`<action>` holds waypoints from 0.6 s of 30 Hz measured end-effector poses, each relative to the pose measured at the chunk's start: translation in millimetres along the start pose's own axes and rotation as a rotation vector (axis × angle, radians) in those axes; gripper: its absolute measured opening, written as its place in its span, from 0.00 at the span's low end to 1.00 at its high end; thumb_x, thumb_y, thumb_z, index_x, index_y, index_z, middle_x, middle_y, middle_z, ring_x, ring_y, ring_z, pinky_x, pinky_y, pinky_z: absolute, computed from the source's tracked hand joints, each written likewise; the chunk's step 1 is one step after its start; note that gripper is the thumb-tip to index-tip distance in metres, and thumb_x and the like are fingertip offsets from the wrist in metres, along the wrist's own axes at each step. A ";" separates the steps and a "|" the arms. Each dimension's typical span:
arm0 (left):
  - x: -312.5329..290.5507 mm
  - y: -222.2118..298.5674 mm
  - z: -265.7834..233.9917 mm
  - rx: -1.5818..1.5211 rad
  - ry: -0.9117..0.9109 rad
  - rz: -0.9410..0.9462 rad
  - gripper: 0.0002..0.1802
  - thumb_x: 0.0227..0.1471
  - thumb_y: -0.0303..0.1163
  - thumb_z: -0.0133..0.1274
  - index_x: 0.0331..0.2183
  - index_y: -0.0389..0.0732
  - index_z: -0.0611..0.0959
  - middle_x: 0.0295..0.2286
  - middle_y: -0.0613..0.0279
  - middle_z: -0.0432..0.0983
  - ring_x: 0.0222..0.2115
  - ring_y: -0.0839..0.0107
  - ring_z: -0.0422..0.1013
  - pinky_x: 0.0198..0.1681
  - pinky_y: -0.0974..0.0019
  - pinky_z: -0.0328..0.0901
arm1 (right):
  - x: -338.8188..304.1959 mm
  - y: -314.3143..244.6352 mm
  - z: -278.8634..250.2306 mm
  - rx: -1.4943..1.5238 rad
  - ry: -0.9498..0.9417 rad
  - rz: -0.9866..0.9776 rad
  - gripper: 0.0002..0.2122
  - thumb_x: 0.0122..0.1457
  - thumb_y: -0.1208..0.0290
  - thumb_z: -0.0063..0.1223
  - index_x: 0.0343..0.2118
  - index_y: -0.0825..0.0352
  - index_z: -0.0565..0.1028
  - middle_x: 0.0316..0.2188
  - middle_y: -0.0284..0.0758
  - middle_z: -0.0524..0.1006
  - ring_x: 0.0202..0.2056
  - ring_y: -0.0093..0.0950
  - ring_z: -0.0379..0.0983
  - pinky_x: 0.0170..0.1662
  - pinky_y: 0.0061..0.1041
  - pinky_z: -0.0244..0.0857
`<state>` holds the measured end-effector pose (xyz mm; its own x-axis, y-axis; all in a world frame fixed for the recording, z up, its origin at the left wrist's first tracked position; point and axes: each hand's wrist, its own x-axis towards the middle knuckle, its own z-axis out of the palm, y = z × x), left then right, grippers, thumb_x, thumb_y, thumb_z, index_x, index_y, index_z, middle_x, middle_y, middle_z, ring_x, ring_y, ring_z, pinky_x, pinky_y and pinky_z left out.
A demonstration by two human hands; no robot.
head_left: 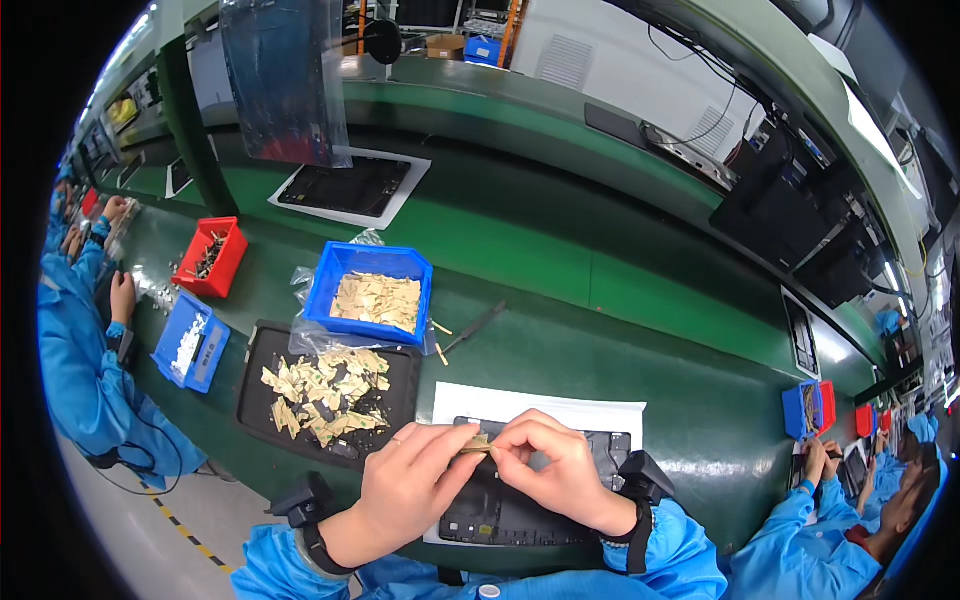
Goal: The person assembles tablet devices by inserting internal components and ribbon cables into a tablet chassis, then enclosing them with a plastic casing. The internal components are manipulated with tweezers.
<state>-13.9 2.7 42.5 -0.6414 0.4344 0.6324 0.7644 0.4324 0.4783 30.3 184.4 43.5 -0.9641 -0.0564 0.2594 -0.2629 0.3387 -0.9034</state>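
My left hand [415,480] and my right hand [555,465] meet at the fingertips over a flat black device housing [590,500]. Both are closed in a pinch on a small tan strip-like piece [478,446], partly hidden by the fingers. The housing lies on a white sheet [505,400] in front of me, and my hands cover part of it. To the left, a black tray [262,380] carries a loose heap of tan scraps [330,395]. Behind the tray, a blue bin [372,257] contains many flat tan pieces [378,300].
A dark thin tool [478,325] lies right of the blue bin. Further left stand a red bin [225,265] of small parts and a blue bin [208,355] of white parts. Co-workers in blue sit at left [90,350] and right [810,540]. A clear plastic sheet [285,80] hangs ahead.
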 end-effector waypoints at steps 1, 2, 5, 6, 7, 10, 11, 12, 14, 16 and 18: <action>2.0 -1.9 -1.1 -0.180 -0.041 -0.103 0.11 0.43 0.26 0.62 0.33 0.37 0.83 0.29 0.60 0.77 0.26 0.67 0.73 0.26 0.67 0.68 | 4.5 -1.5 0.9 -0.001 -0.006 -0.006 0.04 0.53 0.79 0.58 0.32 0.70 0.76 0.29 0.32 0.74 0.26 0.18 0.71 0.28 0.18 0.65; 4.5 -4.1 -2.6 -0.361 -0.082 -0.205 0.09 0.45 0.25 0.61 0.33 0.36 0.82 0.30 0.57 0.78 0.27 0.65 0.75 0.27 0.66 0.69 | 9.8 -4.4 2.0 -0.019 -0.005 -0.025 0.04 0.53 0.79 0.58 0.32 0.70 0.76 0.29 0.32 0.74 0.26 0.18 0.71 0.29 0.18 0.65; 12.6 -16.8 -8.2 -0.438 -0.108 -0.243 0.07 0.47 0.26 0.59 0.32 0.34 0.82 0.29 0.54 0.79 0.26 0.64 0.76 0.27 0.67 0.70 | 26.4 -10.5 6.1 -0.044 -0.027 -0.059 0.04 0.53 0.78 0.58 0.31 0.71 0.76 0.29 0.32 0.74 0.26 0.18 0.71 0.29 0.18 0.66; 15.6 -20.2 -9.9 -0.473 -0.107 -0.248 0.07 0.48 0.26 0.59 0.32 0.34 0.82 0.29 0.54 0.79 0.26 0.64 0.76 0.27 0.68 0.70 | 31.1 -12.4 7.2 -0.057 -0.037 -0.064 0.04 0.53 0.78 0.58 0.31 0.71 0.76 0.29 0.32 0.74 0.26 0.18 0.71 0.29 0.18 0.66; 20.8 -19.7 -16.5 -0.477 -0.147 -0.318 0.06 0.50 0.24 0.57 0.32 0.33 0.81 0.28 0.55 0.78 0.25 0.64 0.76 0.27 0.68 0.69 | 35.5 -13.5 9.4 -0.057 -0.043 -0.074 0.04 0.53 0.78 0.58 0.31 0.71 0.76 0.29 0.32 0.74 0.26 0.18 0.71 0.29 0.18 0.66; 23.5 -27.5 -13.5 -0.413 -0.032 -0.296 0.03 0.51 0.23 0.55 0.31 0.33 0.79 0.27 0.55 0.77 0.24 0.63 0.75 0.26 0.66 0.68 | 48.0 -12.6 15.8 -0.035 -0.019 -0.114 0.04 0.52 0.78 0.58 0.30 0.71 0.76 0.29 0.32 0.74 0.26 0.18 0.70 0.29 0.17 0.65; 28.0 -35.5 -15.0 -0.363 0.016 -0.244 0.02 0.52 0.23 0.52 0.30 0.34 0.77 0.26 0.54 0.76 0.23 0.61 0.75 0.25 0.64 0.68 | 51.8 -10.4 15.8 -0.030 0.032 -0.128 0.03 0.52 0.79 0.57 0.29 0.71 0.75 0.29 0.32 0.74 0.25 0.17 0.70 0.29 0.17 0.64; 38.1 -39.3 -21.1 -0.246 0.092 -0.264 0.01 0.53 0.23 0.51 0.29 0.35 0.76 0.25 0.53 0.74 0.23 0.58 0.74 0.26 0.63 0.67 | 55.4 -9.0 13.8 -0.026 0.085 -0.145 0.03 0.51 0.80 0.57 0.29 0.71 0.75 0.29 0.32 0.74 0.25 0.17 0.69 0.28 0.16 0.63; 65.0 -70.4 -27.4 0.034 0.242 -0.165 0.04 0.55 0.26 0.49 0.29 0.37 0.76 0.25 0.53 0.73 0.26 0.55 0.72 0.28 0.58 0.66 | 59.9 2.6 7.3 0.048 0.170 -0.074 0.02 0.51 0.80 0.56 0.28 0.71 0.75 0.27 0.31 0.73 0.25 0.15 0.69 0.29 0.15 0.63; 76.2 -107.2 -39.7 0.317 0.198 -0.182 0.04 0.53 0.24 0.48 0.31 0.35 0.77 0.28 0.54 0.75 0.30 0.54 0.72 0.33 0.59 0.66 | 63.2 3.8 8.2 0.070 0.211 -0.014 0.02 0.52 0.79 0.56 0.28 0.71 0.75 0.27 0.31 0.73 0.25 0.15 0.68 0.29 0.15 0.63; 69.0 -140.7 -42.8 0.459 -0.001 -0.145 0.06 0.52 0.22 0.46 0.33 0.35 0.78 0.29 0.54 0.76 0.32 0.52 0.71 0.35 0.56 0.65 | 61.1 11.4 8.6 0.072 0.190 0.013 0.03 0.53 0.79 0.56 0.28 0.71 0.75 0.27 0.30 0.73 0.25 0.15 0.68 0.29 0.15 0.63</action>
<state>-162.9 -62.0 44.8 -0.7392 0.3446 0.5787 0.5597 0.7922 0.2431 -31.9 176.8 46.2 -0.9449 0.1279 0.3015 -0.2594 0.2699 -0.9273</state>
